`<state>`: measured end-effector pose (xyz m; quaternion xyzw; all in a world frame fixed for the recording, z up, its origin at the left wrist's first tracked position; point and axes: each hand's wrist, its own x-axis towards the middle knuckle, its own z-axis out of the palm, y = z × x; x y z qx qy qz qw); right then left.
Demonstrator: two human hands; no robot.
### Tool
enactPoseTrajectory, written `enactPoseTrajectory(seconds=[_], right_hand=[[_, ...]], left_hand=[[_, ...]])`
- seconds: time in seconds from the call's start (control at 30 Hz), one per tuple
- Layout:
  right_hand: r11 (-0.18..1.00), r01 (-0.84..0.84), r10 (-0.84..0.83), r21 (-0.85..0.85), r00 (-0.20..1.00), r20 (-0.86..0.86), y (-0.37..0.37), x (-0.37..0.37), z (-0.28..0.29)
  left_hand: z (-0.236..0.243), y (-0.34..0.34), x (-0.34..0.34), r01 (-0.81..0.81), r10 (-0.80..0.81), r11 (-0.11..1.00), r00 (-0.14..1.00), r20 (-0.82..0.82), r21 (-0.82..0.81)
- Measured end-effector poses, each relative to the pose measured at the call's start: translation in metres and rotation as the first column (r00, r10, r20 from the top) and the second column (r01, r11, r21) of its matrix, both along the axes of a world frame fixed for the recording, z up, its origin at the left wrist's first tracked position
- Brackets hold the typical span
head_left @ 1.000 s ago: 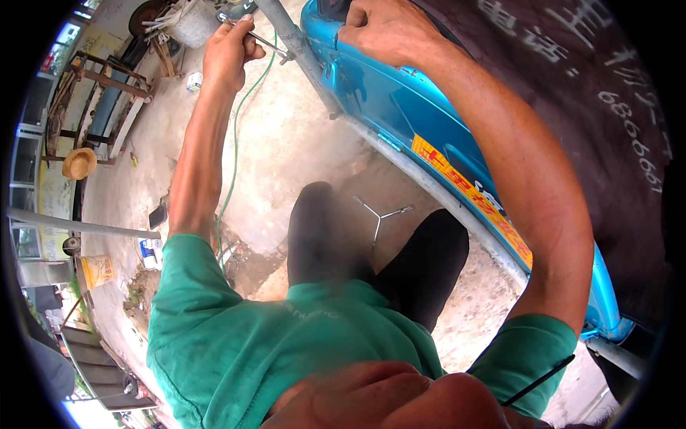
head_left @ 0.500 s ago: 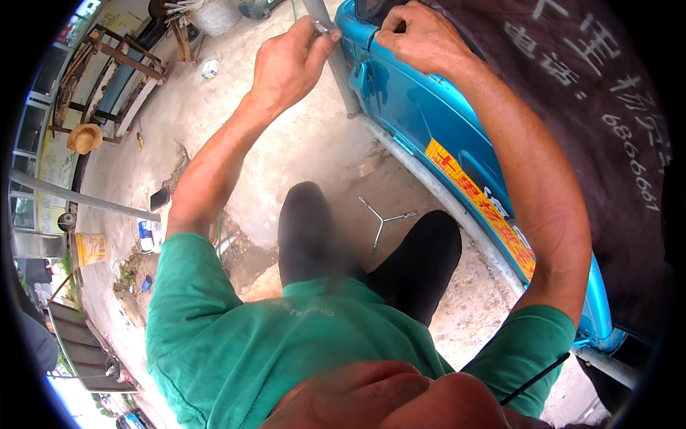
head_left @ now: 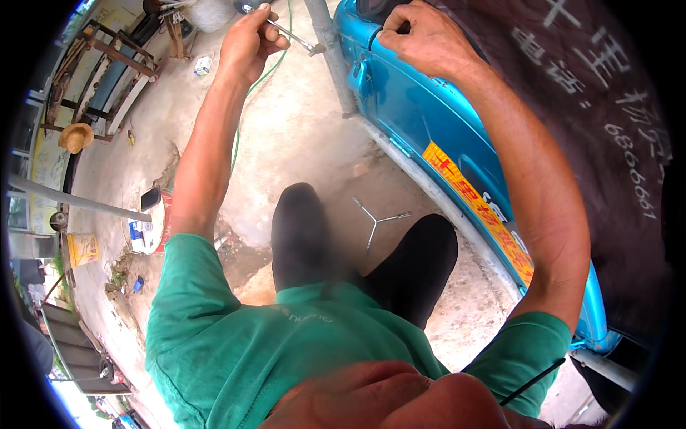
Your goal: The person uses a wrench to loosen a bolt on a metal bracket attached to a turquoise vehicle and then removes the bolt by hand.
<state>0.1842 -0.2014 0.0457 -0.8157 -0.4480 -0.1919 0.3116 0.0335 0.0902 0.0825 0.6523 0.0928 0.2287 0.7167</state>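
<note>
My left hand (head_left: 246,44) is raised and closed around a slim metal wrench (head_left: 294,37), its wider end pointing toward a grey metal post (head_left: 325,43). My right hand (head_left: 427,41) rests at the top edge of a blue vehicle panel (head_left: 407,107), thumb and fingers curled together. What those fingers grip, if anything, is hidden. A latch-like blue handle (head_left: 359,74) sits on the panel below and left of that hand. On the ground beyond my knees lies a three-armed Y-shaped socket wrench (head_left: 376,220).
A dark brown cover (head_left: 557,121) with white writing spreads over the right side. A green hose (head_left: 239,132) runs along the concrete at left. Also there are a phone (head_left: 150,199), a straw hat (head_left: 76,138), a yellow bucket (head_left: 83,249) and a slanting grey pole (head_left: 78,198).
My left hand has moved left, away from the panel's corner and the post, carrying the wrench, which now shows more fully. My right hand has barely moved.
</note>
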Motion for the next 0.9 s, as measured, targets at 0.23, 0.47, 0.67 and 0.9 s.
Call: enactPoseTrajectory(seconds=[0.23, 0.47, 0.67, 0.9], right_hand=[[0.996, -0.017, -0.014, -0.084, 0.932, -0.362, -0.016, -0.076, 0.086], [0.994, -0.015, -0.027, -0.108, 0.924, -0.381, -0.013, -0.071, 0.084], [0.993, 0.018, -0.063, -0.117, 0.917, -0.394, -0.01, -0.065, 0.078], [0.997, 0.002, -0.023, -0.08, 0.964, -0.266, -0.008, -0.06, 0.066]], left_hand=[[-0.032, 0.03, 0.01, 0.06, -0.143, 0.864, 0.981, -0.129, -0.5], [-0.056, 0.031, 0.028, 0.115, -0.176, 0.829, 0.983, -0.059, -0.547], [-0.039, 0.017, 0.022, 0.081, -0.123, 0.915, 0.989, -0.083, -0.395], [0.002, -0.014, 0.012, -0.028, 0.03, 0.999, 0.996, -0.085, 0.029]])
